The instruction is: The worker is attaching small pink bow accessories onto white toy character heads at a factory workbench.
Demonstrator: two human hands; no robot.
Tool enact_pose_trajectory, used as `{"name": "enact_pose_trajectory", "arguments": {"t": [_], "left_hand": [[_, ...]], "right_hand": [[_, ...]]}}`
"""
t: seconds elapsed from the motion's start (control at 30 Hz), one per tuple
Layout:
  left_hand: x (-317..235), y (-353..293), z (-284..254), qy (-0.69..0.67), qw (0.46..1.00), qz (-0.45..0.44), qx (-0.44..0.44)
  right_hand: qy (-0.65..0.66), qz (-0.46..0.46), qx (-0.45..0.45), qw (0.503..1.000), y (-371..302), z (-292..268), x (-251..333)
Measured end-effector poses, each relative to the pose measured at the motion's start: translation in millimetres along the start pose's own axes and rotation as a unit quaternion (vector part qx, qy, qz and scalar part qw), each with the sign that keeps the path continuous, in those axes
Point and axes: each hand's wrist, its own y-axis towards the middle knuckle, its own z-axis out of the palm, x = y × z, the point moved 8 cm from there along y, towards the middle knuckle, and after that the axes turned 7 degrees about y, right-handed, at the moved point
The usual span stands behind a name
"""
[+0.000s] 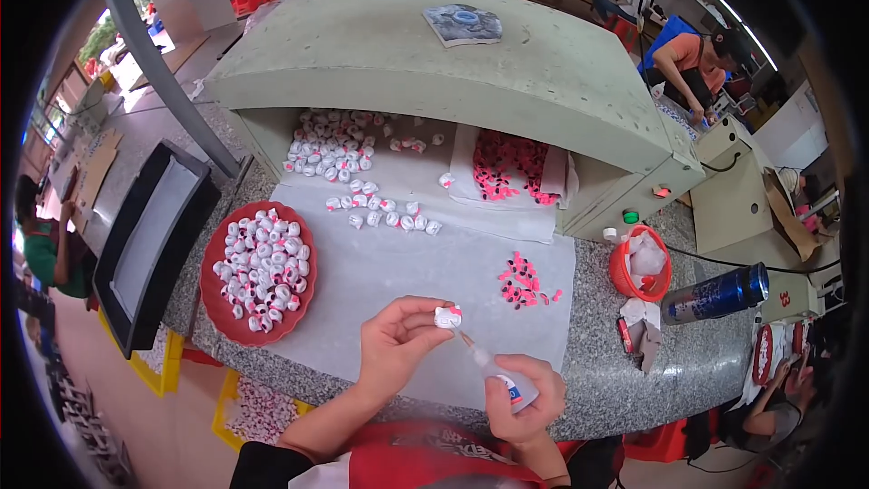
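Between thumb and fingertips, my left hand (395,344) pinches a small white figurine (446,317) with a pink spot on its side. My right hand (532,403) is wrapped round a clear squeeze bottle (491,368), its narrow tip tilted up close below the figurine. Whether the tip touches it I cannot tell. Both hands are over a white paper sheet (398,263). A pile of small pink and black pieces (521,282) lies on it beyond my right hand. To the left, a red scalloped bowl (214,303) holds many similar white figurines (262,263).
A pale green metal housing (362,45) arches over more figurines (330,145) and a tray of pink pieces (507,163). On the right stand an orange basket (623,276) and a blue tumbler (715,296). A black tray (118,285) leans at the left edge. Other people sit farther off.
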Motion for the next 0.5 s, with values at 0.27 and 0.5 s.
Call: {"name": "enact_pose_trajectory", "arguments": {"t": [0.27,0.5], "left_hand": [[-5.6,0.3,2.2,0.013,1.000,0.023,0.008],[-14.1,1.5,3.2,0.082,0.994,0.077,0.010]], "right_hand": [[0.017,0.017,0.008,1.000,0.4,2.1,-6.1],[0.041,0.020,0.042,0.998,4.5,5.3,-4.9]]}}
